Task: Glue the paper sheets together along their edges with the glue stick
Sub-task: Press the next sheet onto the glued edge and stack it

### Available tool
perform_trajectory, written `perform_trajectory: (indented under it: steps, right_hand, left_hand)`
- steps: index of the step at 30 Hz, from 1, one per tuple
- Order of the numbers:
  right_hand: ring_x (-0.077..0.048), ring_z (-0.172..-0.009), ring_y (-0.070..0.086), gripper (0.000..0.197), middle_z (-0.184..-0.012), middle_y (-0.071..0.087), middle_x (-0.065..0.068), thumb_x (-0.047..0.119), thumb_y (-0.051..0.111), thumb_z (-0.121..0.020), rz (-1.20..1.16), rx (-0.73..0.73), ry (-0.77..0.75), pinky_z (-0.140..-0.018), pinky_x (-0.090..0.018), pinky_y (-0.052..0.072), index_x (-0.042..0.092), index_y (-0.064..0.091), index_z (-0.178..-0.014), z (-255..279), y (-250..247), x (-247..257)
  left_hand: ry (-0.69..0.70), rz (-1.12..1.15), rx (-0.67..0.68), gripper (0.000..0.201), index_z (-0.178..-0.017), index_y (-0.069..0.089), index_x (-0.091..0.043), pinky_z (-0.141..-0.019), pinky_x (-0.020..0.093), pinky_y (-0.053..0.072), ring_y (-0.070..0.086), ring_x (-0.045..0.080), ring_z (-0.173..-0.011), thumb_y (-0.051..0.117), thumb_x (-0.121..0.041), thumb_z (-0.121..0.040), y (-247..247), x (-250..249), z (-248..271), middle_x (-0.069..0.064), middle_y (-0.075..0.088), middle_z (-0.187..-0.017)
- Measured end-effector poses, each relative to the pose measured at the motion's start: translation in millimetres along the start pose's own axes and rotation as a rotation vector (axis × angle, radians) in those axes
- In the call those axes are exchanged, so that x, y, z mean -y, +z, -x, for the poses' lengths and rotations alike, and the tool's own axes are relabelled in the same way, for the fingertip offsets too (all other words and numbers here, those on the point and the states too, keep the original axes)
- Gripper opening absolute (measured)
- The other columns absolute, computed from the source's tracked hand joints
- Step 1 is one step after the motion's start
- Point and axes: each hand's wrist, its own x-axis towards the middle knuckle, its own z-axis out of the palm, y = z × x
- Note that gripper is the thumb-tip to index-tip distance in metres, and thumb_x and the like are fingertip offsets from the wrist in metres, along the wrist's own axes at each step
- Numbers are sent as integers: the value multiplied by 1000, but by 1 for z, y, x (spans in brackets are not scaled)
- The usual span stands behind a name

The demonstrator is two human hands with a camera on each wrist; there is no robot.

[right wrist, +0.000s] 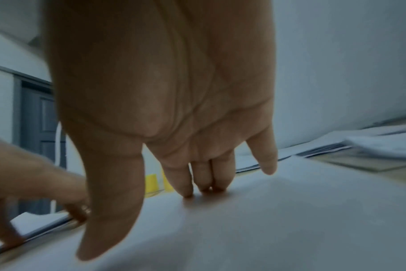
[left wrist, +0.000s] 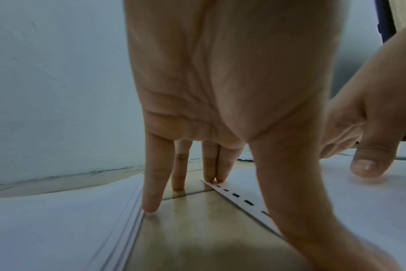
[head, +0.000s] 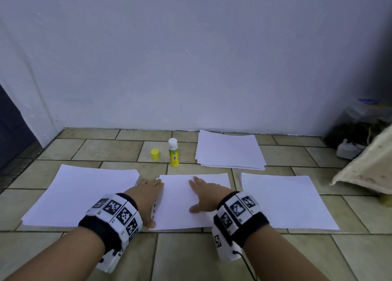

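Note:
A white middle sheet (head: pixel 180 200) with a dashed left margin (left wrist: pixel 246 201) lies on the tiled floor. My left hand (head: pixel 148 193) rests flat along its left edge, fingers straight, fingertips (left wrist: pixel 214 178) touching the sheet's far corner. My right hand (head: pixel 203 193) lies flat on the sheet's centre with spread fingers (right wrist: pixel 205 183) pressing the paper (right wrist: pixel 290 210). The uncapped glue stick (head: pixel 174 153) stands upright behind the sheet, its yellow cap (head: pixel 155 154) beside it on the left.
A paper stack (head: pixel 84 195) lies left of the middle sheet, another sheet (head: pixel 286 202) right, and a further stack (head: pixel 229 151) at the back right near the wall. A cushion corner (head: pixel 369 166) and a white plug (head: pixel 347 150) sit at far right.

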Motion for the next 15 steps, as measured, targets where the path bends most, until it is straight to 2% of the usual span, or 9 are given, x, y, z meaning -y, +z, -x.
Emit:
perform_trajectory:
  steps: [5,7,9,11,13,15]
  right_hand:
    - [-25,-146,17,82,-161,-4,-2,50,45,-96,-35,-18,122,-117,-38,21,13,0,-153,14,-5,-33]
    - [-25,-144,21,77,-161,6,-3,50,44,-96,-29,-49,157,-115,-37,25,12,7,-153,14,-6,-38]
    - [-26,-136,35,69,-153,31,-8,48,49,-94,-26,-137,191,-107,-36,34,10,26,-148,11,-6,-37]
    - [-26,-122,50,60,-135,50,-9,42,61,-89,-61,-250,246,-94,-34,44,10,40,-135,9,-6,-34]
    - [-25,-116,55,56,-127,53,-9,35,68,-86,-49,-298,275,-87,-33,46,9,44,-129,9,-8,-29]
    - [-25,-115,54,50,-126,53,-9,34,69,-85,28,-316,286,-86,-31,46,9,50,-125,9,-6,-24]
  left_hand:
    - [-4,6,7,112,-153,-6,-13,-118,34,19,9,23,-145,73,-43,-79,-1,0,1,-2,-5,-161]
    - [-6,-1,12,112,-153,-6,-13,-118,35,20,9,23,-145,73,-44,-79,-1,-1,1,-3,-5,-161]
    - [-8,-12,10,111,-153,-5,-14,-118,37,22,10,23,-145,72,-45,-79,-1,-1,2,-4,-5,-161]
    - [-3,-22,7,111,-153,-5,-15,-117,38,24,11,22,-145,72,-46,-79,-2,0,3,-5,-5,-161]
    - [6,-39,1,113,-154,-2,-16,-115,38,27,14,21,-144,75,-46,-76,-4,0,5,-5,-1,-161]
    - [9,-58,-6,110,-153,10,-17,-112,37,33,22,20,-139,77,-48,-71,-7,0,6,-5,9,-158]
